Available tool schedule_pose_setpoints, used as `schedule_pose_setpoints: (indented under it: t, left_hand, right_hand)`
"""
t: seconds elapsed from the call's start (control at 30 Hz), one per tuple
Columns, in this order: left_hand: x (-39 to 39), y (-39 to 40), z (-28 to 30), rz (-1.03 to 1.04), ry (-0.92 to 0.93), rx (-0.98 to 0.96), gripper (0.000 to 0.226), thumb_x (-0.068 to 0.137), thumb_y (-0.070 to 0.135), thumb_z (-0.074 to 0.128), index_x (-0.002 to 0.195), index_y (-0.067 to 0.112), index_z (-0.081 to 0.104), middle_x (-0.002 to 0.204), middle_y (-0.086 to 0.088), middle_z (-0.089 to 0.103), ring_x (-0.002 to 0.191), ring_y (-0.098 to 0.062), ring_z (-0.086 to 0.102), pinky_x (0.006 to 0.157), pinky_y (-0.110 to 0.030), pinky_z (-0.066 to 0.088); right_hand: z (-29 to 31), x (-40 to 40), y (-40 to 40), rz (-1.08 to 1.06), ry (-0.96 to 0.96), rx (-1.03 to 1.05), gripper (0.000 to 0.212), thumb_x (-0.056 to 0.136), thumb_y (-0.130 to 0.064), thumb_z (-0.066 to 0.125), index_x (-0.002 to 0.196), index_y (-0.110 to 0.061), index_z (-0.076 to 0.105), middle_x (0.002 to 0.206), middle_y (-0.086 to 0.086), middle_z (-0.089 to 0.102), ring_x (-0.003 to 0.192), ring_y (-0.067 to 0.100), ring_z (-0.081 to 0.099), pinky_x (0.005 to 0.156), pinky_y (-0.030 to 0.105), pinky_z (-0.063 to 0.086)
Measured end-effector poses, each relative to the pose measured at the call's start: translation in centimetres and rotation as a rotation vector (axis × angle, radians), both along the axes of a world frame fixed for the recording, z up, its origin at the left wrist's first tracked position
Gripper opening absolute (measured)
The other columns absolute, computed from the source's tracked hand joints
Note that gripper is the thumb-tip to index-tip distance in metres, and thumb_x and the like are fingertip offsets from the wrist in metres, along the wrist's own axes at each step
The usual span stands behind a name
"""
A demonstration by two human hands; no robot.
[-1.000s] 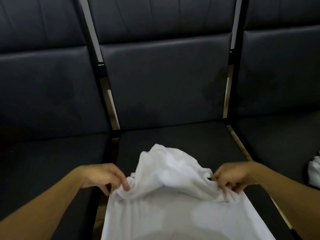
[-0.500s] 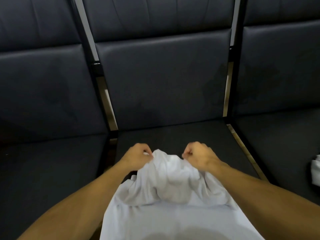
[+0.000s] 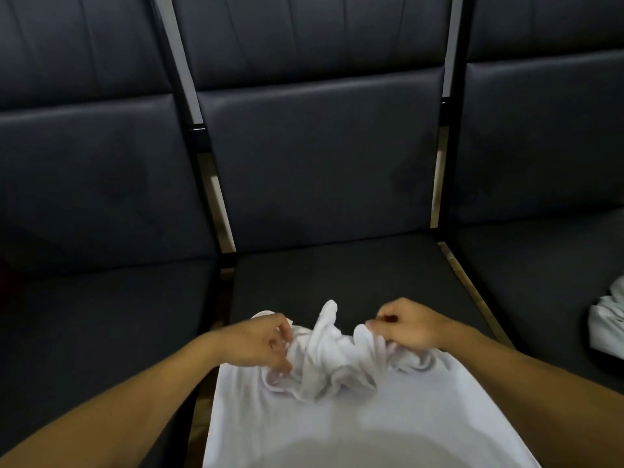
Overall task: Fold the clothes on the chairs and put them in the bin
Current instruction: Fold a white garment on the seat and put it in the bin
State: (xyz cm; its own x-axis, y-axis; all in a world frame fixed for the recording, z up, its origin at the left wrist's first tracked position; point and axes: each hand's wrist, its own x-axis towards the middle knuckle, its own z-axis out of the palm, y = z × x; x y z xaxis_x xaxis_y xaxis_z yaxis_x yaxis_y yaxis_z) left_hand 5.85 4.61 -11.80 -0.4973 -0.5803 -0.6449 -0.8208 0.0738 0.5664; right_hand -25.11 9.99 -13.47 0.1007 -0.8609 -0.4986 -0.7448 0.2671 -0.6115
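Note:
A white garment [image 3: 337, 410] lies on the seat of the middle dark chair [image 3: 337, 275], its near part flat and its far end bunched into folds. My left hand [image 3: 260, 342] pinches the bunched cloth on its left side. Over on the right of the bunch, my right hand [image 3: 408, 327] grips the cloth with curled fingers. Both forearms reach in from the bottom corners. No bin is in view.
Another white garment [image 3: 607, 319] lies on the right chair's seat [image 3: 540, 282] at the frame's edge. A third dark chair [image 3: 101, 315] stands to the left. Black metal frame bars [image 3: 216, 211] separate the chairs, with floor showing in the gaps.
Both hands moved from the garment's sides to its far end, then spread slightly apart. The raised hump of cloth is now gathered into a tighter bunch between them.

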Motion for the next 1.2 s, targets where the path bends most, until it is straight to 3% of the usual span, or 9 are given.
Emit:
schedule_pose_setpoints:
  t: [0.13, 0.3, 0.43, 0.53, 0.7, 0.77, 0.87, 1.07, 1.2]
  left_hand:
    - [-2.3, 1.6, -1.2, 0.01, -0.11, -0.255, 0.048, 0.075, 0.051, 0.08, 0.112, 0.029, 0.06, 0.091, 0.008, 0.07, 0.086, -0.01, 0.066, 0.077, -0.029, 0.053]
    - [-2.8, 1.4, -2.8, 0.086, -0.05, -0.453, 0.006, 0.091, 0.024, 0.063, 0.085, 0.026, 0.064, 0.08, 0.005, 0.067, 0.079, -0.018, 0.067, 0.072, -0.035, 0.056]
    - [-4.1, 1.0, -1.9, 0.321, 0.143, -0.322, 0.008, 0.094, 0.034, 0.066, 0.093, 0.028, 0.071, 0.09, 0.007, 0.072, 0.086, -0.012, 0.069, 0.082, -0.036, 0.061]
    - [-6.0, 0.8, -0.9, 0.454, 0.15, -0.069, 0.027, 0.09, 0.055, 0.068, 0.104, 0.032, 0.064, 0.102, 0.003, 0.071, 0.093, -0.018, 0.07, 0.076, -0.033, 0.06]
    - [-6.3, -0.1, 0.1, 0.599, 0.377, 0.265, 0.014, 0.091, 0.022, 0.075, 0.102, 0.015, 0.08, 0.071, -0.002, 0.059, 0.053, -0.01, 0.043, 0.047, -0.023, 0.03]
    - [-6.2, -0.3, 0.5, 0.641, 0.452, 0.256, 0.014, 0.092, 0.016, 0.073, 0.104, 0.012, 0.079, 0.072, -0.003, 0.061, 0.059, -0.013, 0.047, 0.049, -0.025, 0.036]
    - [-5.7, -0.4, 1.1, 0.736, 0.539, 0.136, 0.011, 0.092, 0.015, 0.073, 0.1, 0.016, 0.081, 0.094, -0.006, 0.075, 0.081, -0.022, 0.067, 0.072, -0.036, 0.054]
    - [-3.5, -1.2, 2.6, 0.848, 0.709, -0.02, 0.013, 0.094, 0.015, 0.071, 0.1, 0.018, 0.082, 0.099, -0.014, 0.076, 0.085, -0.027, 0.062, 0.073, -0.04, 0.053]
    - [-3.1, -1.9, 4.5, 0.93, 0.744, -0.128, 0.014, 0.093, 0.016, 0.071, 0.099, 0.022, 0.082, 0.101, -0.004, 0.078, 0.09, -0.021, 0.066, 0.08, -0.036, 0.051]
  right_hand:
    - [-0.2, 2.7, 0.8, 0.037, 0.093, -0.064, 0.048, 0.067, -0.079, 0.062, 0.085, -0.035, 0.067, 0.086, -0.008, 0.07, 0.081, 0.009, 0.067, 0.077, 0.033, 0.057]
    - [-0.1, 4.2, 0.9, 0.162, 0.192, -0.189, 0.015, 0.086, -0.045, 0.067, 0.086, -0.031, 0.064, 0.088, -0.003, 0.066, 0.08, 0.013, 0.064, 0.075, 0.033, 0.055]
    - [-0.5, 4.2, 0.8, -0.121, -0.11, -0.264, 0.008, 0.094, -0.027, 0.066, 0.094, -0.031, 0.059, 0.089, -0.004, 0.07, 0.085, 0.014, 0.067, 0.081, 0.034, 0.057]
    - [0.1, 4.5, 1.1, -0.204, -0.391, -0.251, 0.016, 0.09, -0.01, 0.072, 0.099, -0.022, 0.066, 0.09, 0.0, 0.075, 0.089, 0.015, 0.072, 0.086, 0.036, 0.059]
    - [1.8, 3.8, 1.6, -0.292, -0.637, -0.18, 0.03, 0.085, -0.001, 0.076, 0.111, -0.015, 0.07, 0.104, 0.003, 0.077, 0.099, 0.019, 0.073, 0.086, 0.036, 0.06]
    - [2.2, 3.0, 1.5, -0.373, -0.654, -0.16, 0.032, 0.083, 0.003, 0.073, 0.109, -0.017, 0.073, 0.103, 0.003, 0.077, 0.095, 0.021, 0.074, 0.079, 0.035, 0.06]
    - [2.6, 2.0, 1.2, -0.515, -0.579, -0.17, 0.032, 0.086, 0.004, 0.065, 0.1, -0.022, 0.076, 0.1, 0.003, 0.075, 0.093, 0.02, 0.072, 0.07, 0.03, 0.057]
    - [2.1, 0.4, -0.9, -0.831, -0.417, -0.077, 0.033, 0.089, 0.002, 0.055, 0.111, -0.015, 0.072, 0.109, 0.013, 0.068, 0.1, 0.032, 0.066, 0.089, 0.047, 0.059]
    - [3.9, -0.6, -1.9, -1.01, -0.547, -0.105, 0.032, 0.089, 0.004, 0.052, 0.111, -0.01, 0.07, 0.11, 0.016, 0.067, 0.101, 0.031, 0.065, 0.085, 0.044, 0.058]
